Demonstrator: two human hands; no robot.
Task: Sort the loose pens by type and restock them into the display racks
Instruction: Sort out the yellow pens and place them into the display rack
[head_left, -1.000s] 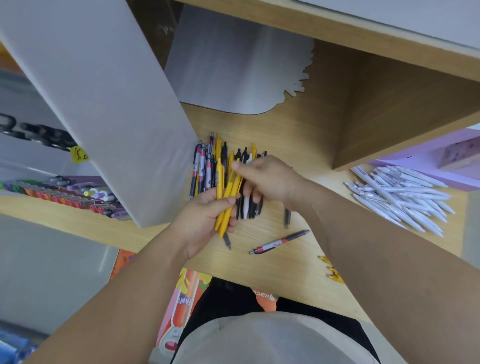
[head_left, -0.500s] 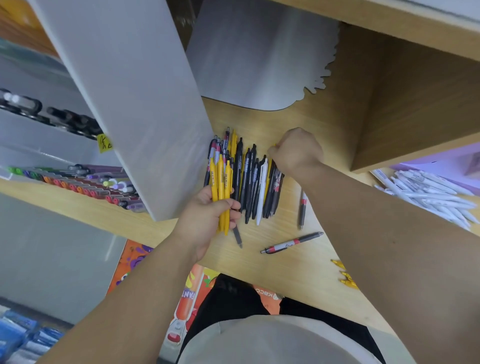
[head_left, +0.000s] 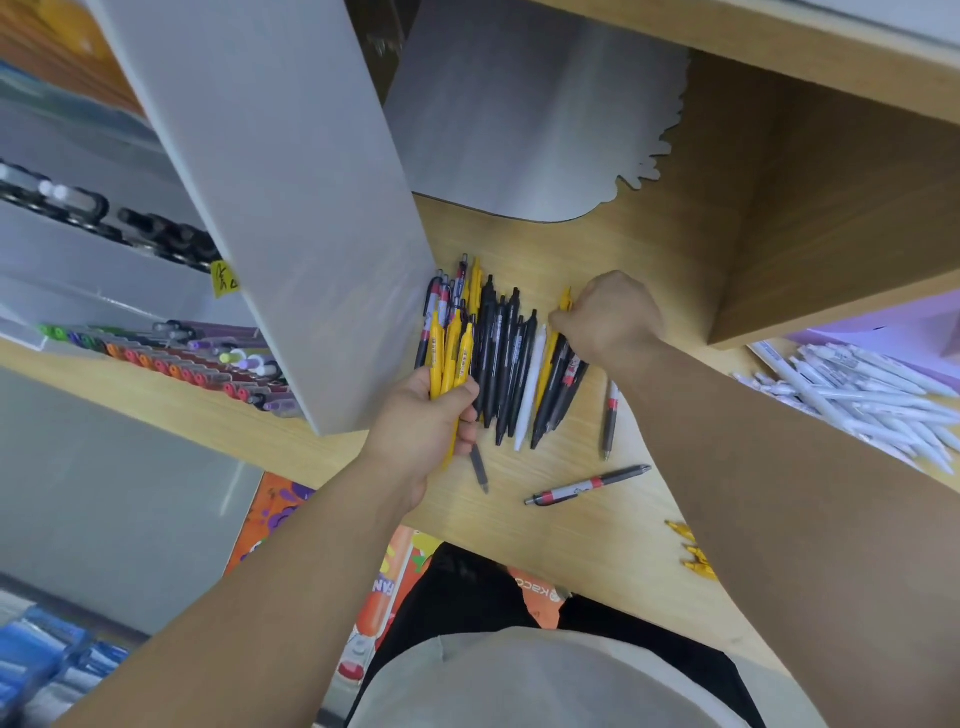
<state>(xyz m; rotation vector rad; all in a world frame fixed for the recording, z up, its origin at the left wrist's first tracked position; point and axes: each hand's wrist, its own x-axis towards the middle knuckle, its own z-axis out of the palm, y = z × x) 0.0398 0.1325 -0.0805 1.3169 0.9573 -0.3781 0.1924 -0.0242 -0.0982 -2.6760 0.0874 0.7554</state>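
On a wooden shelf (head_left: 597, 545), the left hand (head_left: 421, 421) grips a bundle of yellow pens (head_left: 447, 358), while the right hand (head_left: 608, 317) appears to pinch another yellow pen (head_left: 564, 302) at the edge of the mixed pile (head_left: 504, 364). Lifting it straight up should spare the black ones beside it. A grey panel (head_left: 291, 208) crowds the pile's left; white pens (head_left: 857, 395) lie well apart at right.

- We count three yellow pens (head_left: 451, 358) bunched at 9 o'clock of the pile (head_left: 498, 364).
- One white pen (head_left: 531, 389) inside it.
- Two red-banded pens (head_left: 587, 486) at its 4 o'clock.
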